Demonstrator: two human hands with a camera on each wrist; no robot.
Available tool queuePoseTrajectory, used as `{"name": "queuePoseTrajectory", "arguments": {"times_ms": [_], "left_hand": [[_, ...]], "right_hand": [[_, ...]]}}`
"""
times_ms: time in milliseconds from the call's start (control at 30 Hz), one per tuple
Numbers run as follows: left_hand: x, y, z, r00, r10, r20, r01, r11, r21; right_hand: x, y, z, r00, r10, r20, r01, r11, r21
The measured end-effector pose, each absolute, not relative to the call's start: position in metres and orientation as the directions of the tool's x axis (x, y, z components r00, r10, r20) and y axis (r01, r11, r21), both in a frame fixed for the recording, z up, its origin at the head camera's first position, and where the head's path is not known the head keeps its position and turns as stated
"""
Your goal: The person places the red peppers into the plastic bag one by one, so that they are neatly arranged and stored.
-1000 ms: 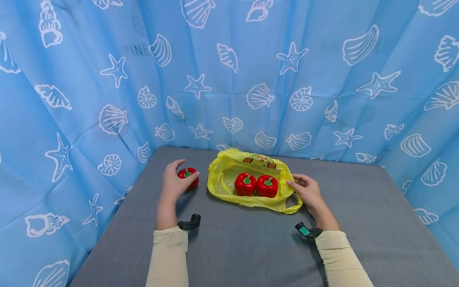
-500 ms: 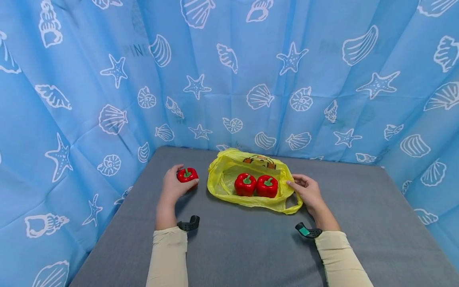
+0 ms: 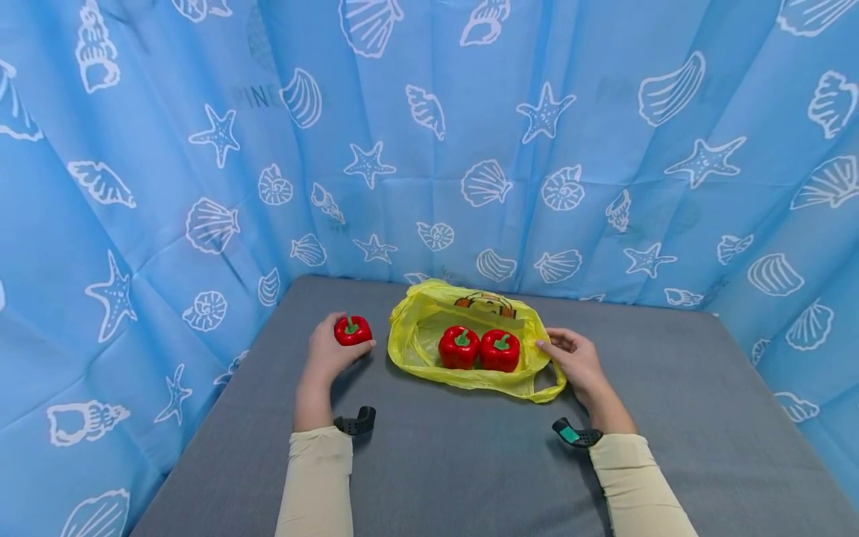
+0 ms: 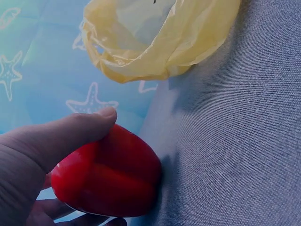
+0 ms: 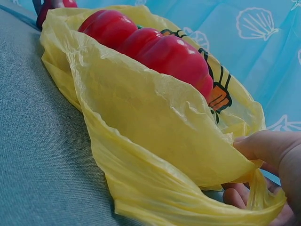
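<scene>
My left hand (image 3: 326, 353) grips a red bell pepper (image 3: 352, 331) with a green stem, left of the bag. In the left wrist view the thumb lies along one side of this pepper (image 4: 117, 174) and fingers curl round the other, close to the tabletop. A yellow plastic bag (image 3: 408, 344) lies with its mouth spread toward me. Inside it two more red bell peppers (image 3: 459, 349) sit side by side. At the bag's right edge, my right hand (image 3: 581, 364) pinches the plastic near a handle loop (image 5: 263, 202); some fingers are hidden behind it.
A grey cloth-covered table (image 3: 463, 462) lies under everything. Behind and to both sides hangs a blue curtain (image 3: 429, 171) with white shells and starfish. Black camera mounts (image 3: 356, 422) sit on both wrists.
My left hand has closed in on the left pepper and now grips it; the pepper has tilted slightly. My right hand and the bag have stayed in place.
</scene>
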State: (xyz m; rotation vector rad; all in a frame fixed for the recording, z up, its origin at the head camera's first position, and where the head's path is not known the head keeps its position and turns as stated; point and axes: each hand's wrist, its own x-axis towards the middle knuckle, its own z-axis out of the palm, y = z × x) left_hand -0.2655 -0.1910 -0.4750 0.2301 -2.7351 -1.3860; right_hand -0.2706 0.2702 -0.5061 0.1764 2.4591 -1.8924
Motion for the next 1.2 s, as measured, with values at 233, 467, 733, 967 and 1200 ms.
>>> {"name": "queuePoseTrajectory", "arguments": {"times_ms": [233, 467, 733, 967, 1200], "left_hand": [[-0.266, -0.191, -0.477, -0.985, -0.172, 0.010, -0.092, 0.575, 0.813], [-0.266, -0.190, -0.476, -0.983, -0.173, 0.052, -0.060, 0.583, 0.810], [-0.264, -0.185, -0.466, -0.978, -0.170, 0.123, 0.004, 0.570, 0.822], [-0.263, -0.176, -0.453, -0.976, -0.159, 0.147, 0.035, 0.555, 0.831], [-0.258, -0.167, -0.439, -0.978, -0.111, 0.175, 0.087, 0.545, 0.834]], "right_hand": [[-0.270, 0.270, -0.506, -0.993, 0.073, -0.098, 0.114, 0.255, -0.960], [-0.268, 0.269, -0.505, -0.994, 0.072, -0.084, 0.100, 0.254, -0.962], [-0.272, 0.271, -0.505, -0.993, 0.074, -0.091, 0.108, 0.268, -0.957], [-0.275, 0.274, -0.507, -0.994, 0.065, -0.088, 0.103, 0.270, -0.957], [-0.271, 0.271, -0.506, -0.994, 0.069, -0.091, 0.106, 0.263, -0.959]]}}
